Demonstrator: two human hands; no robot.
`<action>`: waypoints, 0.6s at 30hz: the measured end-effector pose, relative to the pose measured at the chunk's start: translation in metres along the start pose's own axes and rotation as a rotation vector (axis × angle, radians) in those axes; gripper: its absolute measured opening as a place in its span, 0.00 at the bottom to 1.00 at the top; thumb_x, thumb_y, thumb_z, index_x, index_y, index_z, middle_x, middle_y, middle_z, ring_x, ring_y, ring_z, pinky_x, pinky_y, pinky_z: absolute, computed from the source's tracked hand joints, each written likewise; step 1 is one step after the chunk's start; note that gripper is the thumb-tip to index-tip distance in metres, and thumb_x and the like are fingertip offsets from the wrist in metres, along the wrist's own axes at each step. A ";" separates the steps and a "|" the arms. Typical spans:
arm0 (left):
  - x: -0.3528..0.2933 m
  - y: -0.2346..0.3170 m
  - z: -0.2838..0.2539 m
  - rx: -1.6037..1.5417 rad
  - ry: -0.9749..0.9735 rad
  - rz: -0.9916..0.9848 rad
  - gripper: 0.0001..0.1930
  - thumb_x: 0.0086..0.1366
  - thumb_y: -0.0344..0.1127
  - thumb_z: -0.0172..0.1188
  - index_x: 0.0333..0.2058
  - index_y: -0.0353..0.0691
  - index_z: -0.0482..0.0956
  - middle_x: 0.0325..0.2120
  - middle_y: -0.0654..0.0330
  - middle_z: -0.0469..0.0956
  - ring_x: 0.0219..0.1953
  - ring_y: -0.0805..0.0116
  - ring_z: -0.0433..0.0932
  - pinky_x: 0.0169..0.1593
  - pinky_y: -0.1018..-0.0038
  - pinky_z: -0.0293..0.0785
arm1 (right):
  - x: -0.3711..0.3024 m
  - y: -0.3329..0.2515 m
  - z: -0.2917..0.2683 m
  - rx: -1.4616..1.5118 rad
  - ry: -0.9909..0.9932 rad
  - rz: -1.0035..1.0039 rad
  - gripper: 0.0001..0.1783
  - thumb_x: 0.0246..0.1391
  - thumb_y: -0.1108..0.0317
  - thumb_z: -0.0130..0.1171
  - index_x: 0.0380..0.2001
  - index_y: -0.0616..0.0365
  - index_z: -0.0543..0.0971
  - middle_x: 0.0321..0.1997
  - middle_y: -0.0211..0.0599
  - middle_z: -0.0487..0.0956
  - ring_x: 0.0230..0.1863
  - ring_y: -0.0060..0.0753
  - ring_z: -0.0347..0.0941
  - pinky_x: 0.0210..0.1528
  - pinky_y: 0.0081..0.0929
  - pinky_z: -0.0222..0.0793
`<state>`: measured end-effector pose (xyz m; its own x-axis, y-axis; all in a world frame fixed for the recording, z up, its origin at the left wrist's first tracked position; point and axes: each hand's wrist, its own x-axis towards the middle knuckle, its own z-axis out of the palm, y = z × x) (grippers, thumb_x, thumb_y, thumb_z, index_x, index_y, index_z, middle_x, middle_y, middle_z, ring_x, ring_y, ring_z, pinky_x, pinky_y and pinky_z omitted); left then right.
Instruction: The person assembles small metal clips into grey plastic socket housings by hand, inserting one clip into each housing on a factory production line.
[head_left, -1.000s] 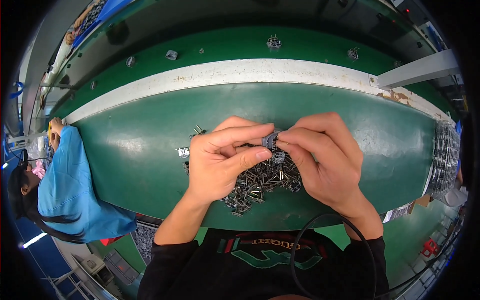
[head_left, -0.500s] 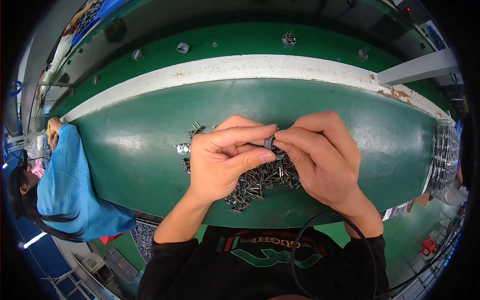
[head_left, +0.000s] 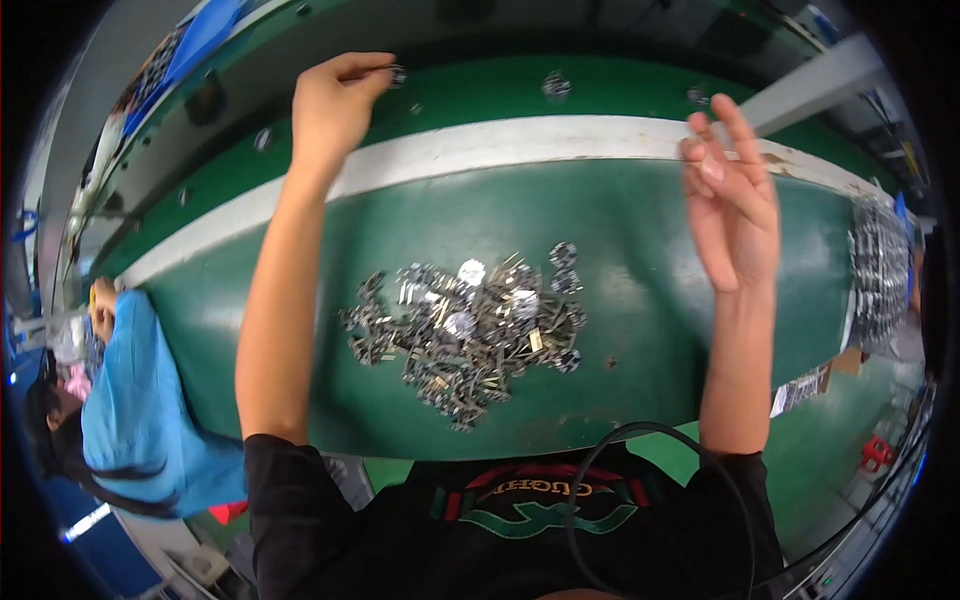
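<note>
My left hand (head_left: pixel 335 112) is stretched far forward over the green strip beyond the white rail. Its thumb and fingers pinch a small dark, roundish part (head_left: pixel 397 77). My right hand (head_left: pixel 735 195) is raised at the white rail on the right, palm turned up, with fingers apart and partly bent. Just past its fingertips lies another small part (head_left: pixel 697 96) on the strip. Between my forearms a loose heap of small metal-pinned parts (head_left: pixel 460 345) covers the middle of the green table (head_left: pixel 640 260).
A white rail (head_left: pixel 520 140) crosses behind the table, with a grey post (head_left: pixel 815 90) at the right. More small parts (head_left: pixel 556 85) sit along the green strip (head_left: pixel 630 90). Stacked clear trays (head_left: pixel 880 265) stand at the right end. A person in blue (head_left: pixel 150 400) works at the left.
Both hands have parted from above the heap, where they held a small grey part together. The left has gone forward and left, the right forward and right. The heap is now uncovered.
</note>
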<state>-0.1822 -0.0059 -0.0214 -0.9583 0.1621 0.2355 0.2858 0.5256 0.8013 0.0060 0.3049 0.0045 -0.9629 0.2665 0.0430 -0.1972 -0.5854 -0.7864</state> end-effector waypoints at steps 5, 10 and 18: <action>0.077 -0.062 0.013 0.311 0.004 -0.088 0.14 0.60 0.39 0.65 0.42 0.41 0.86 0.35 0.55 0.86 0.39 0.64 0.83 0.45 0.72 0.74 | 0.005 0.013 -0.023 0.729 -0.221 0.248 0.20 0.56 0.79 0.50 0.53 0.63 0.74 0.43 0.40 0.72 0.35 0.27 0.63 0.33 0.18 0.64; 0.065 -0.033 0.018 0.373 0.082 0.131 0.14 0.65 0.40 0.58 0.43 0.39 0.85 0.38 0.53 0.85 0.41 0.61 0.83 0.46 0.70 0.75 | 0.002 0.017 -0.020 0.730 -0.315 0.160 0.15 0.59 0.70 0.51 0.48 0.61 0.76 0.39 0.40 0.72 0.35 0.30 0.65 0.32 0.24 0.63; -0.112 0.142 0.044 -1.123 -0.753 -0.487 0.27 0.76 0.45 0.45 0.56 0.20 0.71 0.52 0.41 0.77 0.57 0.54 0.75 0.63 0.60 0.71 | -0.013 0.028 0.019 -0.308 -0.498 -0.363 0.09 0.53 0.74 0.58 0.36 0.68 0.78 0.33 0.40 0.73 0.30 0.30 0.67 0.35 0.29 0.66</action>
<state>-0.0344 0.0874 0.0420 -0.6245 0.7430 -0.2407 -0.5600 -0.2111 0.8011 0.0094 0.2704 -0.0063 -0.8305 -0.0222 0.5565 -0.5324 -0.2616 -0.8050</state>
